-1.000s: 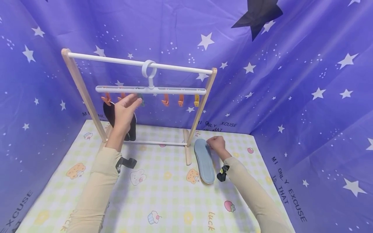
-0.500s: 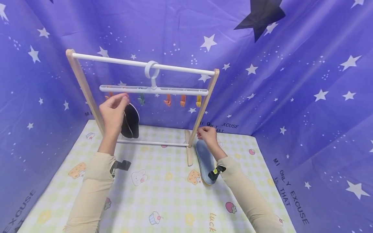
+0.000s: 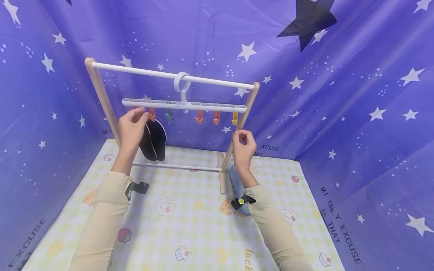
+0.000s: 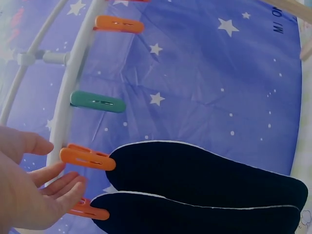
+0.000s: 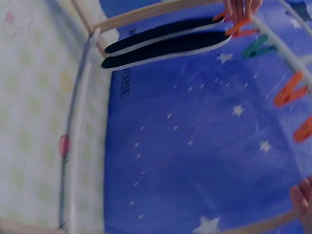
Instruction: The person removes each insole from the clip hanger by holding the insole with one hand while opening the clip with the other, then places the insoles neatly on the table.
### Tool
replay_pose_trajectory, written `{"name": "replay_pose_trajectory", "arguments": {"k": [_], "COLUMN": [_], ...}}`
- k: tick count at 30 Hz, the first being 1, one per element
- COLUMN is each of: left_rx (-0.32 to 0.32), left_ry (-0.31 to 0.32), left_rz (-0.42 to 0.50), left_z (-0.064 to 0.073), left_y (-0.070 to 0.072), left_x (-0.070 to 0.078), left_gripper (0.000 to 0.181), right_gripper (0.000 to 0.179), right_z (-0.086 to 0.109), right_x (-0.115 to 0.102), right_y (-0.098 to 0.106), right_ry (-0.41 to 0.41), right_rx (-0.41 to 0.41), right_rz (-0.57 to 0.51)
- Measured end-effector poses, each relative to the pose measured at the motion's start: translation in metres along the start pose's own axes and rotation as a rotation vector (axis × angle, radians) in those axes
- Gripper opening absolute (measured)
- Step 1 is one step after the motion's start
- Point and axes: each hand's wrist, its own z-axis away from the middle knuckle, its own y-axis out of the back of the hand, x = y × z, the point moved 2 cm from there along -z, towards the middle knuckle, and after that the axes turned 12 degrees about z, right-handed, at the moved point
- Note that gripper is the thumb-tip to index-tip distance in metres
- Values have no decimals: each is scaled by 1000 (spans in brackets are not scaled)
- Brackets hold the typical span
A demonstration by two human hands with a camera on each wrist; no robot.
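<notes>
Two black insoles [image 4: 204, 170] hang side by side from a pair of orange clips [image 4: 87, 158], toward the left of the head view and across the lower right of the left wrist view. The clips hang from the left part of a white hanger [image 3: 210, 107], whose ring goes around the top rod of a wooden-sided rack [image 3: 101, 92].

The person's left hand [image 3: 130, 126] is just beside these clips; the left wrist view shows its fingers released and gently bent, with both clips gripping the insoles by their ends. Whether a fingertip touches a clip cannot be told.

The right hand [image 3: 244, 146], right of centre in the head view, overlaps the rack's right upright. Its fingers are loosely curled, thumb and index finger close together, with nothing visible in their grasp.

Below that hand, a blue-grey insole [image 3: 237, 182] lies on the tabletop [image 3: 200, 226], partly covered by the wrist and its black camera [image 3: 239, 202].

Farther along the hanger, in the middle of the head view, come a teal clip [image 3: 169, 114], two more orange clips and a yellow clip [image 3: 234, 119]. A purple curtain [image 3: 203, 30] patterned with pale stars fills the background.
</notes>
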Motion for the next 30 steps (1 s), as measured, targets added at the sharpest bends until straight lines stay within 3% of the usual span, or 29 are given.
{"name": "replay_pose_trajectory", "arguments": {"k": [6, 13, 19, 25, 30], "left_rx": [-44, -114, -166, -228, -218], "left_ry": [38, 31, -1, 32, 54], "left_rz": [11, 18, 119, 211, 357], "left_z": [-6, -9, -10, -9, -6], "left_y": [0, -1, 2, 5, 5], "left_x": [-5, -11, -17, -20, -21], "left_gripper": [33, 30, 27, 3, 10], "right_gripper": [15, 14, 15, 17, 20], "right_z": [7, 25, 29, 34, 41], "right_x": [-33, -73, -44, -24, -20], "right_y": [-23, -41, -71, -94, -111], "right_ry": [46, 108, 83, 18, -17], "right_rx": [-160, -277, -421, -587, -691], "right_rz": [-81, -53, -12, -31, -58]}}
